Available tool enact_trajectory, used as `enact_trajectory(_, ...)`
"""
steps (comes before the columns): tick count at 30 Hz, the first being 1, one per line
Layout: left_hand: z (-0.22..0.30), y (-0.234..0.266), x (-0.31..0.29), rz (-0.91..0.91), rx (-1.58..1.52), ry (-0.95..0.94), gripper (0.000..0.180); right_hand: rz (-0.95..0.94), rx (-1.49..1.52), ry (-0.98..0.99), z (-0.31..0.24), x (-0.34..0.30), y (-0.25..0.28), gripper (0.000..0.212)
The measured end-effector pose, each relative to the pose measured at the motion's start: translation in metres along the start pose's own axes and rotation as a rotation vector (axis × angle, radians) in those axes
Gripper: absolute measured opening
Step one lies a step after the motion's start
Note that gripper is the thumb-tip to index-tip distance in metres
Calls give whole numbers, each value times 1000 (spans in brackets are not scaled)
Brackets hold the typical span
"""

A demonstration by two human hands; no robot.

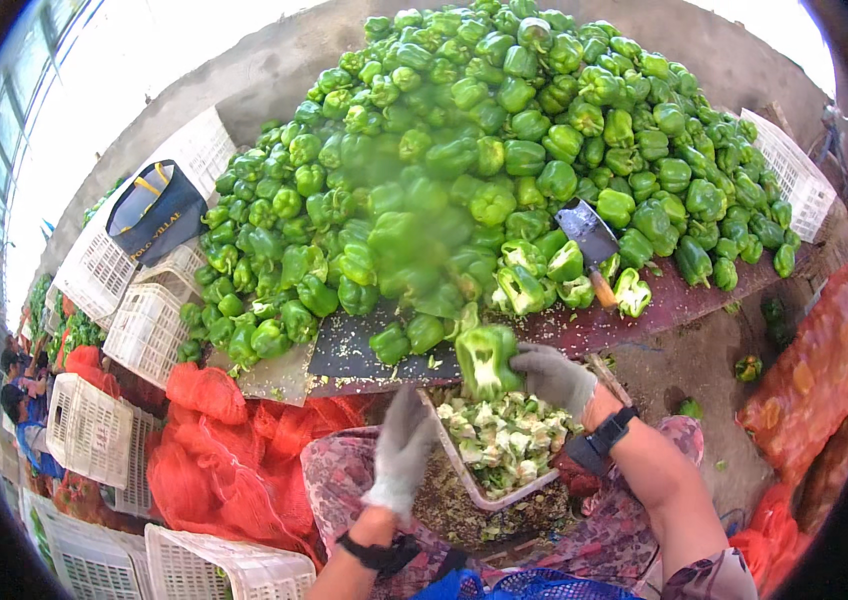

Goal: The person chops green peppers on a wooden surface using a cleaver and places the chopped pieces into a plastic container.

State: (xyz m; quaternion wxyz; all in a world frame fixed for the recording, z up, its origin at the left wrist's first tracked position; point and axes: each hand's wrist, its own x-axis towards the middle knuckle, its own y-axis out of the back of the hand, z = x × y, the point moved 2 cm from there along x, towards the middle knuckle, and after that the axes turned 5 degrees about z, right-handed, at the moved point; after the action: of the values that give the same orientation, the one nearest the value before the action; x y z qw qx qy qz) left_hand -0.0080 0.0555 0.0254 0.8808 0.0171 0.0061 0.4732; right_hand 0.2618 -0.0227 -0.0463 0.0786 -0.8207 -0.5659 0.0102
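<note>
A cut green bell pepper (pixel 487 362), its pale inside showing, is at the fingertips of my right hand (pixel 556 380), gloved in grey, which is closed on its right side. My gloved left hand (pixel 402 445) is held apart from it, to the left, with fingers stretched out and nothing in them. Below the pepper, a shallow white tray (pixel 434 412) between my knees holds pale pepper cores and scraps. A broad blade with a wooden handle (pixel 602 290) leans on the heap of whole green bell peppers (pixel 524 158), beside several cut ones (pixel 519 290).
The heap covers most of a dark board (pixel 384 352) strewn with seeds. Red mesh sacks (pixel 224 460) lie at my left. White plastic crates (pixel 104 430) and a dark blue bag (pixel 156 215) stand farther left. A filled red net sack (pixel 809 370) is at right. Other people (pixel 29 400) are far left.
</note>
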Motion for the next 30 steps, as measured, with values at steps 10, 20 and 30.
enact_trajectory(10, -34, -45, -3, -64, -947, 445, 42, 68, -491, -6, -56, -45, -75, 37)
enact_trajectory(20, -61, -25, -14, 244, -453, 506, 34, -402, -1236, 504, -69, -71, -114, 57)
enact_trajectory(30, -103, -9, 6, 65, -347, 120, 38, -318, -992, 219, -79, -61, -114, 69)
